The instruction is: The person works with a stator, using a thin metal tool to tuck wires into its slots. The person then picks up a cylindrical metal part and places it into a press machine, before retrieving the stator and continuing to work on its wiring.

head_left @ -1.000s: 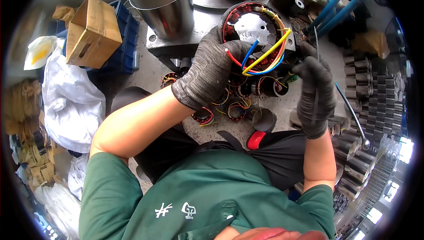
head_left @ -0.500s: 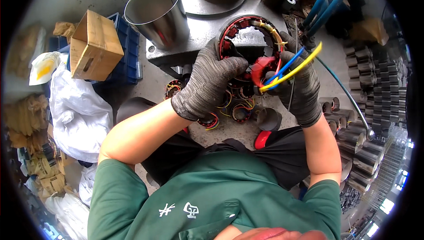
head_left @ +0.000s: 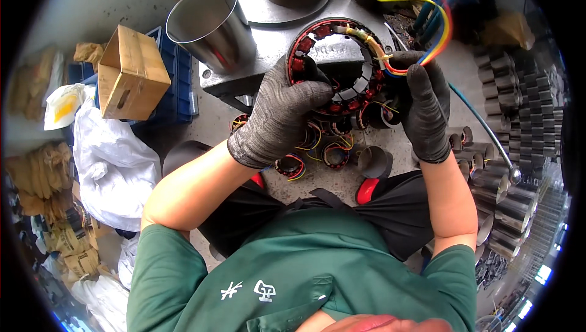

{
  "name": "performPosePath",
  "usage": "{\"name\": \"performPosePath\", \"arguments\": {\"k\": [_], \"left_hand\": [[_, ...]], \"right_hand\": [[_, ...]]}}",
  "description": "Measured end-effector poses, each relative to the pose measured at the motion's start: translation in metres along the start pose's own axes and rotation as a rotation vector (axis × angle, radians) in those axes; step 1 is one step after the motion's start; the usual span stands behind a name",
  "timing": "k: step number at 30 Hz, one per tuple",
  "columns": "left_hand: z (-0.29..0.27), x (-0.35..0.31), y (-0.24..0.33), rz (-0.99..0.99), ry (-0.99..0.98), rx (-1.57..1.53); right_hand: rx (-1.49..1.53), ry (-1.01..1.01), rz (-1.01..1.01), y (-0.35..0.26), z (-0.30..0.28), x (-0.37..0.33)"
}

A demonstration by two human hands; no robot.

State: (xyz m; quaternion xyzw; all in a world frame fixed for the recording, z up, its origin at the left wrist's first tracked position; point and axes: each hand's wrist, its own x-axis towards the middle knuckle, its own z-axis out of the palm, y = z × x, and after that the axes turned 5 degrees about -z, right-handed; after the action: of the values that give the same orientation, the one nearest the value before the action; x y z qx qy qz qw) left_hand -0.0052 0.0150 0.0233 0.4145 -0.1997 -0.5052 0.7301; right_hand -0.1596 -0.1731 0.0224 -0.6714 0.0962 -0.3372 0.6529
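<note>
A motor stator, a dark ring with red-lined slots around its inside, is tilted up in front of me over the machine's edge. My left hand, in a grey knitted glove, is closed on its left side with the thumb across the rim. My right hand, gloved too, pinches the stator's bundle of lead wires near the ring's right side. Yellow, blue and red wires arc up beyond those fingers. A tied, pale-sleeved part of the bundle runs along the ring's upper right.
An open steel cylinder stands on the metal machine table. Other stators with coloured wires lie on the floor below. Stacked metal sleeves line the right side. At left are a cardboard box, blue crate and white bag.
The wires swung from pointing toward me to arcing up and away, now pinched in my right hand. The stator shifted slightly left and its opening shows more fully.
</note>
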Motion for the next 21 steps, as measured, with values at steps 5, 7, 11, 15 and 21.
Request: {"name": "performPosePath", "arguments": {"k": [5,7,11,15,21], "left_hand": [[-0.019,0.006,-0.001,-0.063,0.040,0.134],[-0.012,0.010,0.002,-0.027,0.097,0.036],[-0.013,0.016,0.005,0.075,0.259,0.053],[-0.021,0.015,0.007,0.060,0.287,0.091],[-0.022,0.016,0.002,0.139,0.250,0.158]], "right_hand": [[0.193,-0.014,0.157,0.002,0.001,0.002],[0.099,-0.007,0.129,0.012,-0.006,-0.002],[0.099,0.005,0.186,0.012,-0.006,-0.012],[0.084,-0.190,0.185,-0.010,-0.001,-0.024],[0.165,-0.127,0.063,-0.015,0.007,-0.026]]}}
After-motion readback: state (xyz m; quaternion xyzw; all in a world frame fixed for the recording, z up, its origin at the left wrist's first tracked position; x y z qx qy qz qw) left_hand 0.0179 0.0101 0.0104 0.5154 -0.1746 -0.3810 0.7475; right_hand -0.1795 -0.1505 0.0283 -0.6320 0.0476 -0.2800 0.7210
